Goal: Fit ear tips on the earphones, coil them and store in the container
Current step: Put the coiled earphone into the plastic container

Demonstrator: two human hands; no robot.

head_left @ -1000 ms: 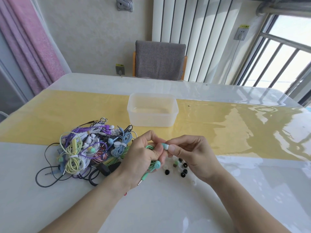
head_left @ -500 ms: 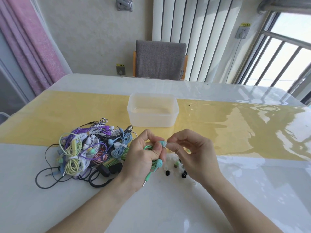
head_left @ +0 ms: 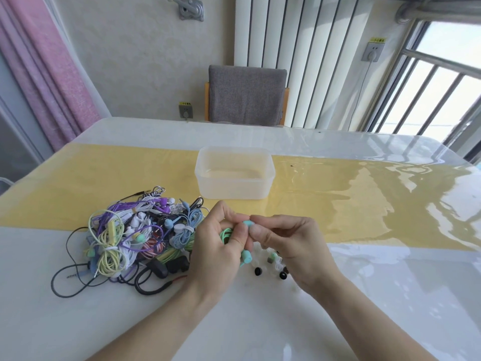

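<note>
A mint earbud (head_left: 247, 223) is pinched between the left hand (head_left: 220, 246) and right hand (head_left: 289, 246). The pale tip seen a second ago at the right fingertips is no longer visible; it is judged pressed on. The green cord is gripped in the left hand, the second bud (head_left: 246, 257) hanging below. Loose ear tips (head_left: 269, 259) lie on the bench (head_left: 364, 295). The plastic container (head_left: 234, 173) holds no earphones.

Both forearms rising from 6 o'clock, left hand (head_left: 221, 246) curled and pinching a teal earbud (head_left: 247, 223), right hand (head_left: 291, 243) at its 3 o'clock, fingertips pinching the same earbud, thumbs nearly touching
</note>
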